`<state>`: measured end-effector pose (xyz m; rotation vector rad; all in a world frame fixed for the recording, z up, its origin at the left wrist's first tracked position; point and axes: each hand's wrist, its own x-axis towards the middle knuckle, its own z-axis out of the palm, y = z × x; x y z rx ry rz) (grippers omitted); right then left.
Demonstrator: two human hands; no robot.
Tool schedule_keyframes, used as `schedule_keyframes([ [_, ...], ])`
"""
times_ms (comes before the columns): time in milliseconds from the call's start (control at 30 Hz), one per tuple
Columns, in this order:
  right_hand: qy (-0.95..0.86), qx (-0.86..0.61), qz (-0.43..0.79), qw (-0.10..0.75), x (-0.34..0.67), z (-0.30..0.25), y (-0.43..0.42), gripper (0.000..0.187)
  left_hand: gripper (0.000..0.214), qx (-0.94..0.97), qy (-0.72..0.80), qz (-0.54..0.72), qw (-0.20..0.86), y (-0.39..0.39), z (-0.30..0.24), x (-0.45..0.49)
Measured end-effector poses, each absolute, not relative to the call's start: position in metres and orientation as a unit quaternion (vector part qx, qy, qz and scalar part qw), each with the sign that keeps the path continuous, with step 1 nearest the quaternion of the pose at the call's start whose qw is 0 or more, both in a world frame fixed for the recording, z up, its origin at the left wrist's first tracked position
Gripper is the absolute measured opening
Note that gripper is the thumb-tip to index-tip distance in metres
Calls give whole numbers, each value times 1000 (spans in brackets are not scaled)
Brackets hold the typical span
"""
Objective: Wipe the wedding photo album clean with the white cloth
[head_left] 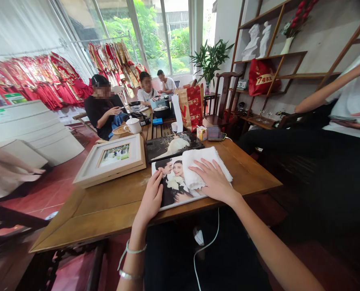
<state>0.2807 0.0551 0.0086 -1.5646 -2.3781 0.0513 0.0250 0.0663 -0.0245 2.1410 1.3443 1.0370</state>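
Photo [180, 189] lay at table's [107, 212] near edge, cloth [192, 157] over its right part. Right hand [214, 180]: flat on cloth, fingers spread. Left hand [152, 196]: touched photo's left edge; could not tell whether it gripped. Frame [114, 155] lay to left, dark photo [176, 146] just behind.

A wooden table [113, 206] bears photo panels [170, 188] and a frame [85, 169]

Folded white towel [194, 155], flat couple photo [176, 186] beneath

2 forearms [269, 238] extend forward; left grip [152, 197] curved, right grip [215, 180] spread palm-down.
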Motion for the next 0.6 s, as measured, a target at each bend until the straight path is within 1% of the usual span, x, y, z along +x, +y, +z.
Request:
schedule_keyframes([
  [167, -824, -546, 16, 151, 279, 9, 61, 60, 46, 768, 479, 372, 203, 67, -25, 25],
  [367, -821, -551, 18, 149, 276, 9, 70, 62, 46, 766, 484, 369, 205, 66, -23, 26],
  [533, -821, -549, 22, 156, 275, 10, 66, 60, 46, 769, 483, 366, 205, 66, -22, 26],
  [600, -822, -547, 28, 156, 274, 11, 59, 62, 46, 771, 484, 361, 204, 66, -22, 26],
])
